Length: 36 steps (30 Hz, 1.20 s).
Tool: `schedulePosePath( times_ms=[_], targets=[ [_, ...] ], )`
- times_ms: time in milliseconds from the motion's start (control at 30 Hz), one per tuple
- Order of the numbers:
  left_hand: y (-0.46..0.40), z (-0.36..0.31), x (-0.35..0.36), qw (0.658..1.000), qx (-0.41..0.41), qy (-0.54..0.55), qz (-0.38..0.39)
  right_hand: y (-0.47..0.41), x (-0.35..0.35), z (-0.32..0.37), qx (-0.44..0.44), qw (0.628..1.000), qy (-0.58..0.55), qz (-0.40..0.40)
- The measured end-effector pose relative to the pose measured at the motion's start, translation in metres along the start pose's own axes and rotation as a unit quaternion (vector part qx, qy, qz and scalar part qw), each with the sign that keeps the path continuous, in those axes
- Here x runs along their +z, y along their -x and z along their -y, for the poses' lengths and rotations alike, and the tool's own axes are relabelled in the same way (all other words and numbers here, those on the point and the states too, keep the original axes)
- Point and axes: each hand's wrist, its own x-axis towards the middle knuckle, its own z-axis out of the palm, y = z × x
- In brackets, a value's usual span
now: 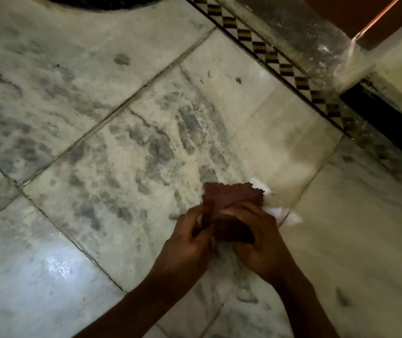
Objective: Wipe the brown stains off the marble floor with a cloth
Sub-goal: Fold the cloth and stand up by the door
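A dark reddish-brown cloth is held over the grey-white marble floor near the lower middle of the head view. My left hand pinches its left edge with curled fingers. My right hand grips the cloth's lower part from the right. Small dark brown marks lie on the tile farther away, toward the border. White patches show on the floor just right of the cloth; what they are is unclear.
A black-and-yellow chequered border strip runs diagonally at the upper right, beside a raised marble sill and a pale wall corner. A dark gap lies below it. A dark curved object sits at the top edge.
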Motion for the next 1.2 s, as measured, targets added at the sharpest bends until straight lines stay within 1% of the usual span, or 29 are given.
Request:
schedulePosePath(
  times_ms=[33,67,100,133,167,200,233,267,300,333,367,467,567,600,733,800,833,900,933,1000,1100,1200],
  targets=[
    [-0.001,-0.006,-0.005,1.000,-0.009,0.014,-0.010,0.005,0.001,0.009,0.014,0.999,0.004,0.035],
    [0.000,-0.014,-0.015,1.000,-0.011,0.008,-0.016,0.009,0.001,0.017,0.022,0.998,0.039,0.052],
    [0.001,-0.023,-0.026,1.000,-0.007,0.001,-0.017,0.013,0.004,0.027,0.031,0.994,0.092,0.055],
    [0.001,-0.032,-0.035,1.000,-0.014,-0.003,-0.010,0.015,0.005,0.035,0.034,0.991,0.122,0.046],
    [0.000,-0.050,-0.055,1.000,-0.026,0.007,0.001,0.018,-0.002,0.054,0.049,0.991,0.116,0.037],
    [0.000,-0.065,-0.073,0.999,-0.035,0.017,-0.003,0.017,-0.011,0.070,0.066,0.994,0.075,0.032],
    [0.000,-0.088,-0.102,0.999,-0.053,0.010,0.000,0.017,-0.030,0.099,0.088,0.996,0.009,0.023],
    [0.002,-0.109,-0.128,0.998,-0.065,0.011,0.009,0.019,-0.050,0.128,0.107,0.993,-0.048,0.027],
    [0.005,-0.129,-0.154,0.998,-0.062,0.012,0.001,0.023,-0.071,0.157,0.121,0.988,-0.091,0.027],
    [0.009,-0.157,-0.191,0.999,-0.049,0.005,-0.007,0.028,-0.099,0.196,0.115,0.987,-0.107,0.021],
    [0.011,-0.179,-0.221,0.999,-0.046,0.003,-0.014,0.032,-0.124,0.226,0.106,0.989,-0.097,0.016],
    [0.024,-0.271,-0.328,0.997,-0.061,0.042,-0.025,0.051,-0.208,0.328,0.062,0.996,-0.055,0.014],
    [0.036,-0.381,-0.438,0.993,-0.078,0.087,-0.034,0.071,-0.319,0.434,0.032,0.999,-0.023,0.012],
    [0.040,-0.416,-0.470,0.992,-0.078,0.095,-0.038,0.078,-0.354,0.468,0.026,0.999,-0.017,0.026],
    [0.046,-0.552,-0.586,0.987,-0.069,0.130,-0.072,0.107,-0.505,0.602,-0.015,0.998,0.049,0.037],
    [0.048,-0.603,-0.625,0.984,-0.046,0.147,-0.085,0.121,-0.561,0.649,-0.048,0.995,0.082,0.040],
    [0.047,-0.632,-0.645,0.983,-0.031,0.161,-0.081,0.132,-0.592,0.671,-0.065,0.993,0.095,0.028],
    [0.045,-0.678,-0.671,0.982,-0.001,0.171,-0.076,0.153,-0.640,0.699,-0.089,0.989,0.121,0.008],
    [0.042,-0.695,-0.679,0.984,0.019,0.158,-0.080,0.160,-0.657,0.707,-0.097,0.986,0.137,-0.004],
    [0.028,-0.729,-0.690,0.988,0.059,0.116,-0.081,0.178,-0.693,0.711,-0.103,0.979,0.168,-0.059],
    [-0.001,-0.780,-0.692,0.985,0.120,0.102,-0.071,0.202,-0.741,0.697,-0.087,0.975,0.160,-0.128],
    [-0.034,-0.830,-0.683,0.977,0.184,0.076,-0.070,0.222,-0.786,0.667,-0.072,0.971,0.112,-0.198]
  ],
)
